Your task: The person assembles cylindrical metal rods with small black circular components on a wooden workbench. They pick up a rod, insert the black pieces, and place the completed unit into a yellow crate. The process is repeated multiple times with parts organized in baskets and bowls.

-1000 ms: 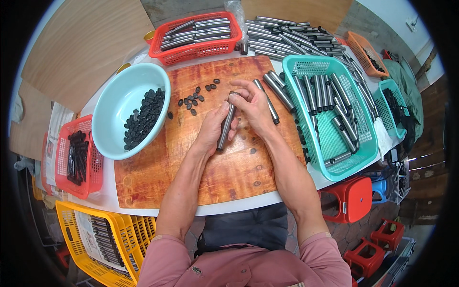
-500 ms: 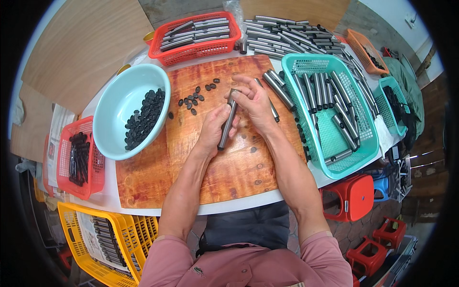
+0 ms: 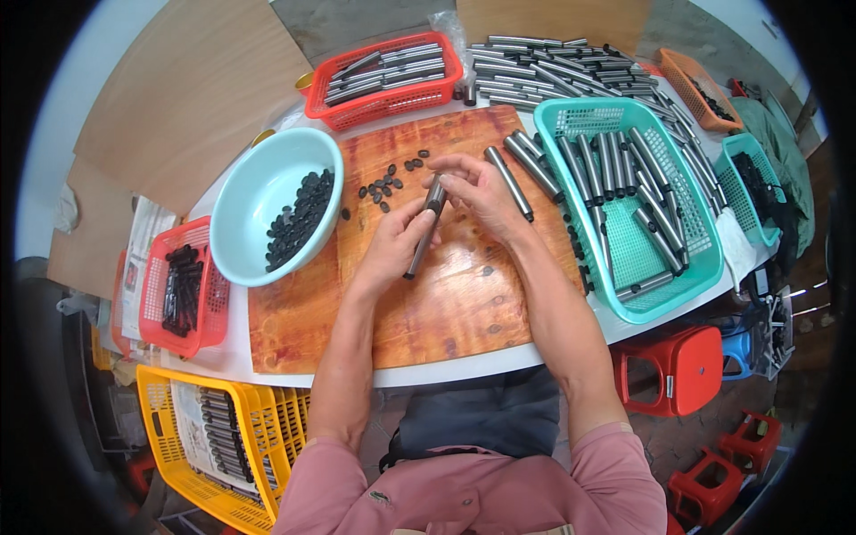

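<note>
Grey metal tube (image 3: 422, 239) sits clamped in my left hand (image 3: 392, 248), steadied above the wooden board (image 3: 464, 303), while my right hand (image 3: 477, 189) pinches its top end.

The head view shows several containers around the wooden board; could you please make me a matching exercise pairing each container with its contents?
Containers:
1. pale blue bowl
2. teal basket
3. yellow crate
4. small red basket

Contents or place:
A. metal tubes, right of the board
B. dark rods, far left
C. small black caps
D. tubes, below the table edge

Pairs: 1-C, 2-A, 3-D, 4-B
</note>
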### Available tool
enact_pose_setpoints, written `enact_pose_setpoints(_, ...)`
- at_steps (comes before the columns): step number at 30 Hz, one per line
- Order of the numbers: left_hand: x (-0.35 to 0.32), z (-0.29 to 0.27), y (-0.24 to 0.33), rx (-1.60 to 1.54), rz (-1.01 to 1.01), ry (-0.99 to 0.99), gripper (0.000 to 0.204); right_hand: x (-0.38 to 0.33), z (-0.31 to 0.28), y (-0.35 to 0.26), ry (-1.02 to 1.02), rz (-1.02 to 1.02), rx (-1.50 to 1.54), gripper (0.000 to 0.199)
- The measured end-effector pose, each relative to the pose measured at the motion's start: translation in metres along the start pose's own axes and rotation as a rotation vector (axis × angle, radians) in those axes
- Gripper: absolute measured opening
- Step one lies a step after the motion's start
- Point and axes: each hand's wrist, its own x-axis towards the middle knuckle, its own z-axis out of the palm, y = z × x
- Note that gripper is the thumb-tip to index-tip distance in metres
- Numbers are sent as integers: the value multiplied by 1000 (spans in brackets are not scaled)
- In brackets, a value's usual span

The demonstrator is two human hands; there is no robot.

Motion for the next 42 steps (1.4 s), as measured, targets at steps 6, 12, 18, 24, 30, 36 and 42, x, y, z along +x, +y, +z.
enact_pose_setpoints(6,-32,-6,4,837,277,208,29,-2,9,-1,-74,30,-121,30)
enact_pose_setpoints(12,-46,-4,0,1161,321,295,31,2,5,20,-192,36,-215,33)
enact_pose_setpoints(18,-46,-1,-14,1247,337,309,36,0,-2,30,-269,-1,-378,38)
enact_pose_setpoints(24,-47,8,-18,1286,353,325,36,-1,-7,24,-339,64,-411,39)
enact_pose_setpoints(30,-48,10,-21,1357,428,330,37,-3,-8,18,-334,91,-454,38)
enact_pose_setpoints(36,-49,10,-21,1239,404,305,38,-3,-9,14,-365,111,-471,39)
enact_pose_setpoints(42,-49,7,-12,1034,238,272,30,-5,-7,6,-395,159,-453,41)
